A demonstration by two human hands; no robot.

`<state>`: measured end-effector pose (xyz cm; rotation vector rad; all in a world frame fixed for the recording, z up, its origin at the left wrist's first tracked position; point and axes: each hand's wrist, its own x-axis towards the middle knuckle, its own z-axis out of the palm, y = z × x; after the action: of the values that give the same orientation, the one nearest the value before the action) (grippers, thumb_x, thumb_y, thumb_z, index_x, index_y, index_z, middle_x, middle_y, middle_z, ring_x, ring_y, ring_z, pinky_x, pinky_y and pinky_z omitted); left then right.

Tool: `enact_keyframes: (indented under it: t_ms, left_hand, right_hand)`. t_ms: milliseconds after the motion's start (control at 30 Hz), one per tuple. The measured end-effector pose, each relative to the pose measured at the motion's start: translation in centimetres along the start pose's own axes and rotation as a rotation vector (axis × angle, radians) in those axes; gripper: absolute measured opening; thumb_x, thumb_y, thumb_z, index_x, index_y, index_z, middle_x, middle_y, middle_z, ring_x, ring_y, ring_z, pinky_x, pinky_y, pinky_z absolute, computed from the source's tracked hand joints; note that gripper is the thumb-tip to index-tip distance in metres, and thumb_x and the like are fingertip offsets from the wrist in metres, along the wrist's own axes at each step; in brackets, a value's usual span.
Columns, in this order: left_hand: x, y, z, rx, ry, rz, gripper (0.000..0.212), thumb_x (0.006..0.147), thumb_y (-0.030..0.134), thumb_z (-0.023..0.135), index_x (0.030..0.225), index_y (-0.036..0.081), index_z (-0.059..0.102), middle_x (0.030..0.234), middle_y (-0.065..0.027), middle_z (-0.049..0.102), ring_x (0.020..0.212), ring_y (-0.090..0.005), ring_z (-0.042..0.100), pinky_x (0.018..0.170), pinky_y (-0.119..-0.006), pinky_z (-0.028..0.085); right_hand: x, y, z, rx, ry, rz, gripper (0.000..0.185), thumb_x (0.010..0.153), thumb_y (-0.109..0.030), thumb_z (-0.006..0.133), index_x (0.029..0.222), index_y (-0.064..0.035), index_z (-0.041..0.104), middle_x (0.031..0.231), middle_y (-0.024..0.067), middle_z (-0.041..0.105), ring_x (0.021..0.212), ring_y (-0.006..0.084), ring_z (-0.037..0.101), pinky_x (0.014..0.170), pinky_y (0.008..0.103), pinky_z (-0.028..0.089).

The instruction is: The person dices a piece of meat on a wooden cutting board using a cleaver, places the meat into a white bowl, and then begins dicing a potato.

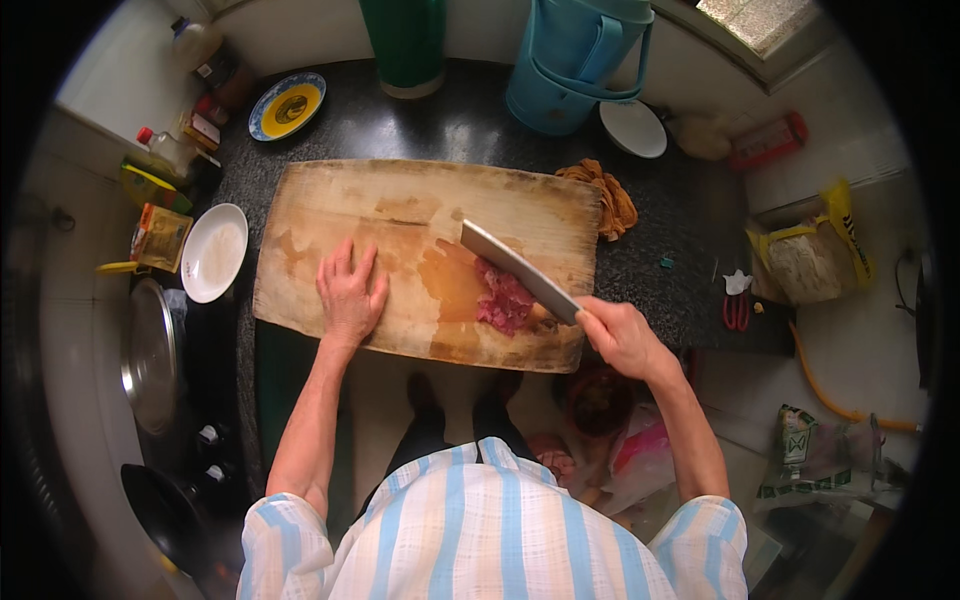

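Note:
My right hand grips the handle end of a cleaver, whose broad blade slants up and left over the wooden cutting board. Chopped raw meat lies in a small heap on the board, just below the blade and partly hidden by it. Whether the edge touches the meat or the board I cannot tell. My left hand rests on the board's left part with its fingers apart, holding nothing, away from the meat. Wet stains mark the wood between my left hand and the heap.
A brown cloth touches the board's upper right corner. White plate and blue-rimmed plate lie left and behind. A blue bucket, a green container and a white dish stand at the back. Red-handled scissors lie right.

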<state>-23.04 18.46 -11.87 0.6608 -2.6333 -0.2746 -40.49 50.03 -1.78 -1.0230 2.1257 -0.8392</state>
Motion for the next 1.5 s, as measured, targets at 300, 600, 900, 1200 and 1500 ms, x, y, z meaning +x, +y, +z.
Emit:
enact_keyframes:
  t_ms: [300,600,900,1200,1500]
  left_hand:
    - [-0.6,0.8,-0.3,0.018,-0.032,-0.012,0.046,0.077,0.024,0.062,0.121,0.011,0.055,0.131,-0.0165,0.042,0.119,-0.0312,0.040,0.103,-0.047,0.025]
    - [-0.7,0.9,0.3,-0.006,-0.040,-0.017,0.046,0.076,0.027,0.062,0.120,0.013,0.056,0.131,-0.0165,0.042,0.121,-0.0304,0.037,0.104,-0.048,0.023]
    - [-0.5,1.0,0.6,0.018,-0.017,-0.006,0.046,0.077,0.027,0.062,0.120,0.013,0.056,0.131,-0.0167,0.042,0.120,-0.0305,0.038,0.104,-0.048,0.024]
    - [-0.6,1.3,0.5,0.018,-0.011,-0.018,0.045,0.077,0.027,0.061,0.119,0.012,0.057,0.131,-0.0160,0.042,0.120,-0.0302,0.039,0.104,-0.047,0.024]
    - [-0.6,1.0,0.6,0.009,-0.006,-0.016,0.045,0.076,0.029,0.062,0.118,0.014,0.057,0.132,-0.0159,0.041,0.120,-0.0295,0.038,0.104,-0.047,0.024]
  right_hand:
    - [-3.4,-1.9,4.6,-0.190,0.255,-0.069,0.025,0.088,-0.015,0.053,0.111,-0.0058,0.058,0.087,0.0160,0.064,0.075,0.0332,0.062,0.063,0.0386,0.050]
    - [-2.5,-3.5,4.9,-0.203,0.221,0.087,0.025,0.090,-0.015,0.048,0.113,-0.0085,0.056,0.085,0.0186,0.063,0.075,0.0365,0.061,0.064,0.0414,0.050]
    - [-2.2,-3.3,6.3,-0.289,0.274,0.013,0.021,0.089,-0.016,0.051,0.108,-0.0072,0.056,0.082,0.0160,0.063,0.073,0.0350,0.061,0.060,0.0420,0.049]
    - [-3.0,-3.1,6.4,-0.321,0.269,0.024,0.023,0.088,-0.013,0.052,0.110,-0.0081,0.056,0.084,0.0149,0.063,0.074,0.0340,0.061,0.060,0.0396,0.049]
    - [-3.0,-3.1,6.3,-0.321,0.255,0.087,0.022,0.089,-0.013,0.050,0.110,-0.0086,0.057,0.085,0.0162,0.063,0.074,0.0355,0.061,0.061,0.0407,0.048]
